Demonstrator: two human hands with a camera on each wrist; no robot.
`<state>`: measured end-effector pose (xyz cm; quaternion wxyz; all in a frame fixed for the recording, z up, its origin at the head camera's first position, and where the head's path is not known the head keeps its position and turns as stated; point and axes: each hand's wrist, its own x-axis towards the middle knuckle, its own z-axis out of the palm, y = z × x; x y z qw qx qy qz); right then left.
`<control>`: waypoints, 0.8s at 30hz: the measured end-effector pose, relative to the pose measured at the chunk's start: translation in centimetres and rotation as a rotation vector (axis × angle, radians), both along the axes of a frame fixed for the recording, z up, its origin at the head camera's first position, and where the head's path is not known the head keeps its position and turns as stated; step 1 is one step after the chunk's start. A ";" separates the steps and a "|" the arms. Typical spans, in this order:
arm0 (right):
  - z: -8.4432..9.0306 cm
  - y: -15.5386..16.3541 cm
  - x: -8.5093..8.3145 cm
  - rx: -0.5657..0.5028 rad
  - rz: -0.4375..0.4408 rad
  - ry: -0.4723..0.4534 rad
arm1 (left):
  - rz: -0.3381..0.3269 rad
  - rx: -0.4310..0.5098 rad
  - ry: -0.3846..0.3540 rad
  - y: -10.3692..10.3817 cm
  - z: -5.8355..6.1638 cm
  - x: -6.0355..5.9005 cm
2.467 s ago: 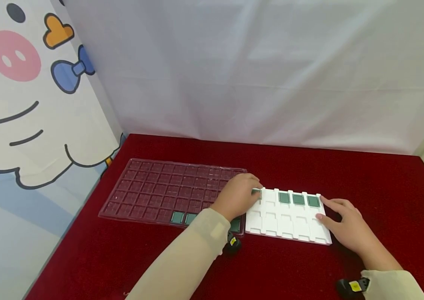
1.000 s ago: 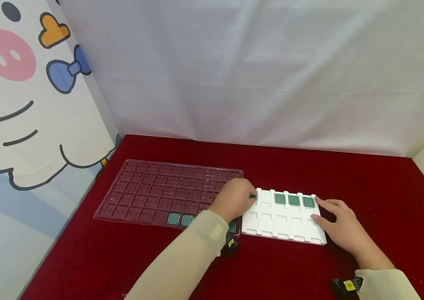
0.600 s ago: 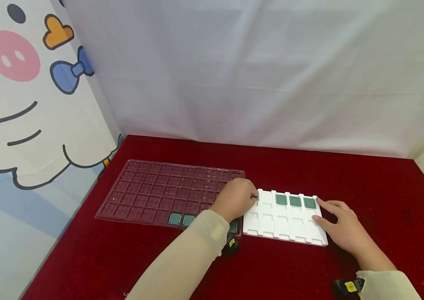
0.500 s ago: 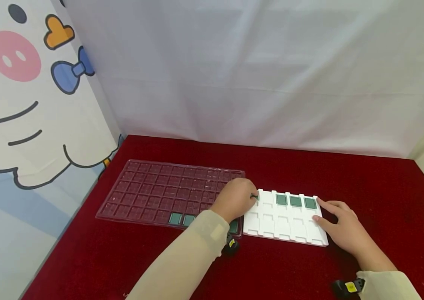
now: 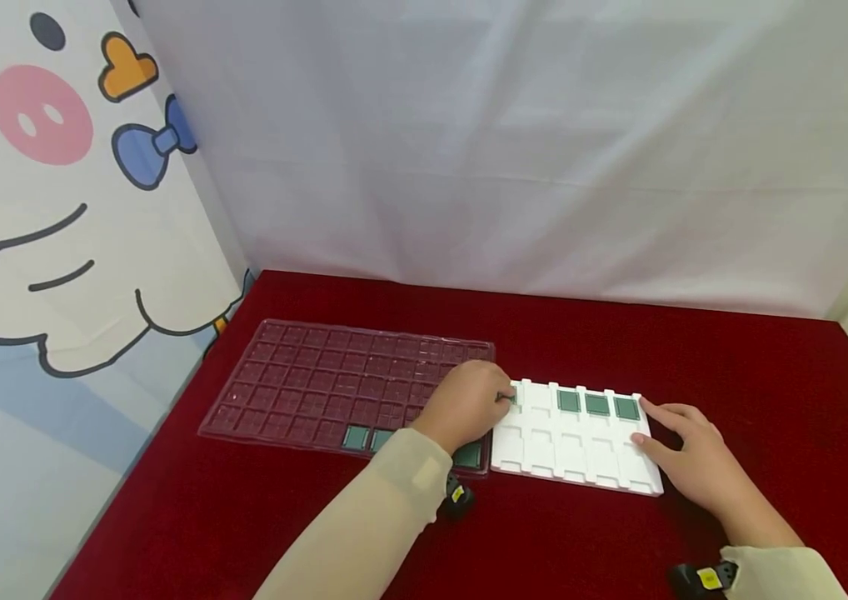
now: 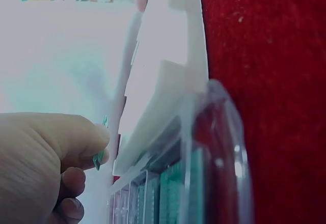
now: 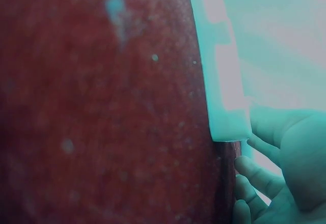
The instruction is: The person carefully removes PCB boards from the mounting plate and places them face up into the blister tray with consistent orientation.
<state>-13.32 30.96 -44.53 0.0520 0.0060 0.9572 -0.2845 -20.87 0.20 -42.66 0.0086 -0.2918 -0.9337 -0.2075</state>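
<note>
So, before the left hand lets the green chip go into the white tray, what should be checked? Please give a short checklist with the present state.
1. Left hand pinches the green chip: ok.
2. Chip is at the white tray, far row, leftmost slot: ok.
3. That slot is free: cannot tell, the hand hides it.
4. Chip lies flat over the slot: not ok, the left wrist view shows it on edge.
5. Right hand touches the tray's right edge: ok.
6. Three seated chips lie apart from the left hand: ok.
</note>
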 end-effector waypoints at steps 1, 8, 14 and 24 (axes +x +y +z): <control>0.0 0.0 0.0 0.001 -0.001 -0.001 | -0.002 0.001 -0.004 0.0 0.0 0.0; -0.1 0.0 0.1 -0.005 -0.004 -0.001 | -0.006 -0.016 -0.035 -0.5 -0.1 0.4; -0.2 0.0 0.0 -0.007 -0.008 0.001 | -0.034 -0.021 -0.018 -1.1 0.0 0.8; 0.0 0.1 0.0 -0.004 -0.010 -0.003 | -0.027 0.013 0.034 -2.2 -0.5 1.5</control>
